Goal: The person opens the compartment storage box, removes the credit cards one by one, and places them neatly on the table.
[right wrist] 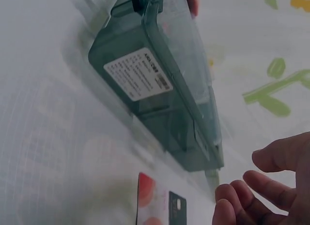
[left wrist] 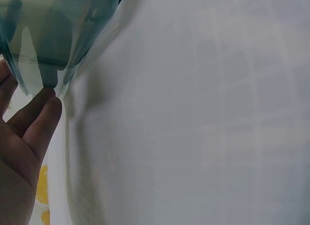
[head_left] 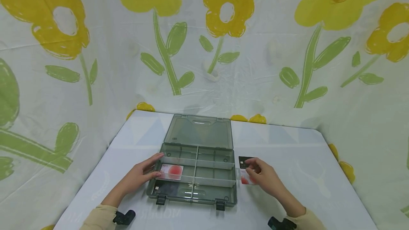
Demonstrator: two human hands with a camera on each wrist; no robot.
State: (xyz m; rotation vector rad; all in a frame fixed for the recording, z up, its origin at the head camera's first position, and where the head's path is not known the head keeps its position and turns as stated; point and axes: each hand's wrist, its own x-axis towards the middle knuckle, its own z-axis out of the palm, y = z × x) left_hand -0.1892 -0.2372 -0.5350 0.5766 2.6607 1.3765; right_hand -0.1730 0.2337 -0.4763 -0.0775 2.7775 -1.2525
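Loose cards: a black chip card (head_left: 242, 160) and a pink-and-red printed card (head_left: 244, 178) lie just outside the right wall of the green-tinted compartment box (head_left: 209, 193), the black one farther from the person.
Card direction: both long axes seem to run sideways, roughly toward the box (the hand hides their outer ends, so this is a reading).
Nearer hand: the right hand (head_left: 265, 178), at the loose cards on the box's right; fingers loosely bent, thumb apart, grasping nothing.
Farther hand: the left hand (head_left: 137, 176), across the box from those cards; fingers rest against the box's left wall, unclenched.
Boxed cards: a red-disc card (head_left: 175, 170) in the box's middle-left compartment, a dark chip card (head_left: 167, 188) in its front-left one.
Deciding relation: the box's right wall stands between loose cards and compartments; any carry inward would likely have to clear it.
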